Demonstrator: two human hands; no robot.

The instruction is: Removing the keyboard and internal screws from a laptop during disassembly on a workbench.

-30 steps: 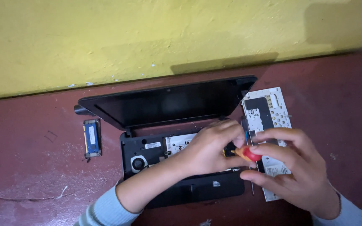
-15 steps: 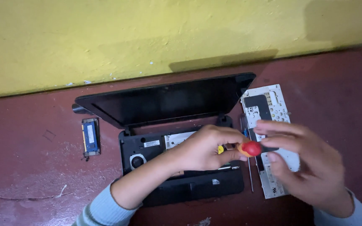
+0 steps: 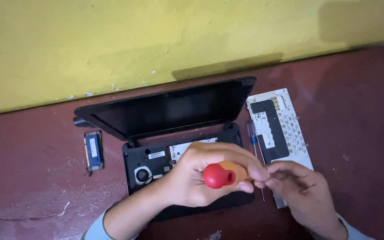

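Left hand [image 3: 196, 180] fingers are clamping the screwdriver [image 3: 221, 175], red butt end facing the camera, over the laptop [image 3: 156, 160]; right hand [image 3: 305, 191] fingers are pinching together just beside it.

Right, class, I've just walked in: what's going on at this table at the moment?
A person is working on an opened laptop whose insides are exposed. The left hand grips a screwdriver with a red-capped orange handle above the laptop's base, while the right hand sits at the screwdriver's front end, fingers pinched. A removed white keyboard plate lies to the right, and a small blue memory module lies to the left on the dark red table.
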